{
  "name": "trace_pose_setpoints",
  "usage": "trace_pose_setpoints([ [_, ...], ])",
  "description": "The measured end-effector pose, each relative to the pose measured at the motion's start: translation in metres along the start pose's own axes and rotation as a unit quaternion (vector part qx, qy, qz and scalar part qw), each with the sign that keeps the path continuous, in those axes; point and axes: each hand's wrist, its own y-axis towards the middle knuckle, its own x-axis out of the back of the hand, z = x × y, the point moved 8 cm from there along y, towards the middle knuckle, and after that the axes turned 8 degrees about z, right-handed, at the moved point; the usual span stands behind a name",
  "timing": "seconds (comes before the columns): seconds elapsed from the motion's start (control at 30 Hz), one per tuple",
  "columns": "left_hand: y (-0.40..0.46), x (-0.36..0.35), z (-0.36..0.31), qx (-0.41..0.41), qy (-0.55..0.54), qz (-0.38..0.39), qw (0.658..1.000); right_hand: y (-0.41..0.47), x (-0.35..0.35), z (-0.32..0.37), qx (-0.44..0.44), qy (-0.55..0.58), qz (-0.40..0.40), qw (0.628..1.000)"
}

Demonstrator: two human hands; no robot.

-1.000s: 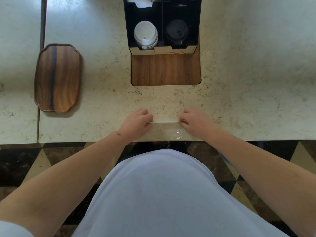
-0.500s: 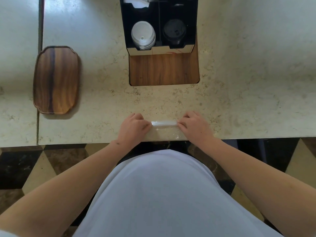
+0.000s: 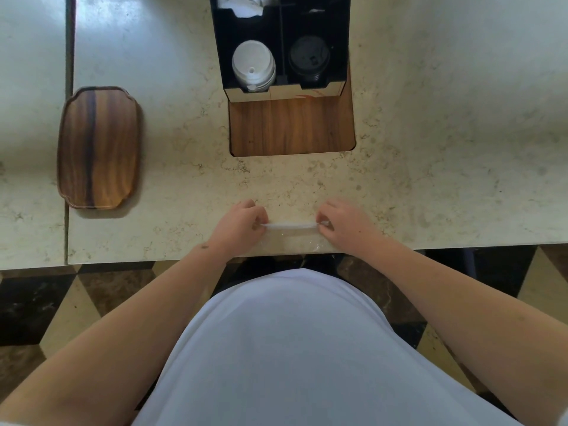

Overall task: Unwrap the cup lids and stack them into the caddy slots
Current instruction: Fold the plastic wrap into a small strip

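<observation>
A clear plastic wrapper (image 3: 290, 238) lies flat at the near edge of the counter, its far edge rolled into a white band. My left hand (image 3: 238, 224) pinches the band's left end and my right hand (image 3: 341, 226) pinches its right end. The black caddy (image 3: 281, 29) stands at the far middle of the counter. Its left slot holds a stack of white lids (image 3: 253, 66) and its right slot a stack of black lids (image 3: 309, 58). No lids show inside the wrapper.
A wooden tray (image 3: 98, 147) lies on the counter at the left. A wooden inset panel (image 3: 292, 126) sits in front of the caddy. Crumpled white material (image 3: 242, 6) fills the caddy's back left compartment. A seam in the counter (image 3: 69, 118) runs along the left.
Both hands have stayed on the wrapper's ends near the counter edge. The rolled band between them has shifted slightly as the wrapper is folded over.
</observation>
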Motion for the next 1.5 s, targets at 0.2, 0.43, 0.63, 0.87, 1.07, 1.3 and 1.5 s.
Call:
trace_pose_setpoints([
  [0.2,-0.015,0.001,-0.013,-0.114,0.088,-0.069,0.987,-0.021,0.004,0.019,0.085,-0.067,-0.048,0.993],
  [0.43,-0.024,-0.005,-0.017,-0.186,0.151,-0.077,0.968,-0.030,-0.004,0.026,0.109,-0.132,-0.016,0.985],
  [0.63,-0.023,0.008,-0.032,-0.134,0.076,-0.133,0.979,-0.035,-0.012,0.029,0.081,-0.176,0.013,0.981],
  [0.87,0.001,-0.016,-0.035,-0.077,0.062,0.000,0.995,-0.021,-0.003,0.023,0.030,-0.087,-0.002,0.996],
  [1.07,0.010,-0.020,-0.030,-0.044,0.055,0.035,0.997,-0.003,-0.008,0.014,0.002,-0.026,0.025,0.999],
  [1.3,0.000,-0.016,-0.046,-0.140,0.115,-0.021,0.983,-0.008,-0.002,0.025,0.064,-0.069,0.011,0.996],
  [1.5,0.002,-0.015,-0.043,-0.136,0.105,-0.023,0.985,-0.011,-0.003,0.023,0.046,-0.062,0.006,0.997],
])
